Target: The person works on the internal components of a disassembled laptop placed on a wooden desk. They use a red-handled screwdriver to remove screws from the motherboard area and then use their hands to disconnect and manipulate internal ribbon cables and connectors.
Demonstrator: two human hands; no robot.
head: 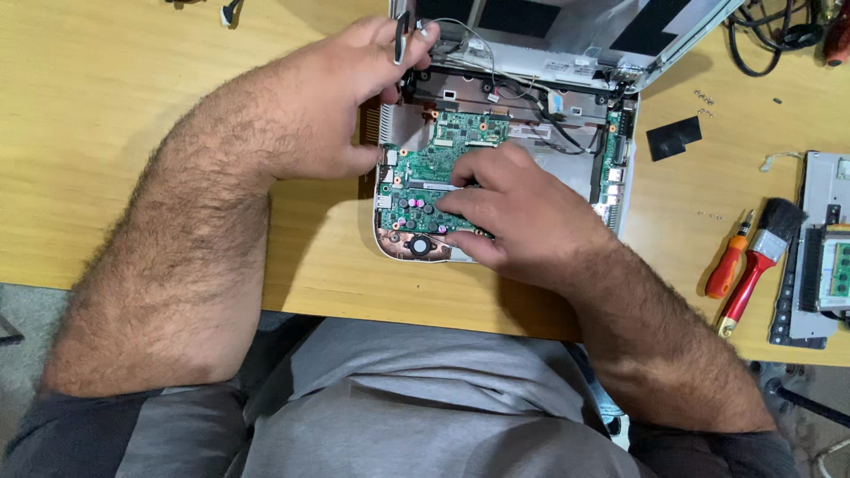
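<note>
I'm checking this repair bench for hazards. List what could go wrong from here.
The right hand presses bare fingers on the green circuit board; static or pressure might harm parts. The left hand holds a thin dark tool beside loose wires, which could snag. Small screws lie loose on the table.

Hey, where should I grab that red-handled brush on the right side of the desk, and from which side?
Grip the red-handled brush around its red handle, coming from above. It lies flat and slanted, bristles pointing away from you, close beside the orange screwdriver, so take the lower end of the handle, nearer the table edge, where it looks clearer.
</note>
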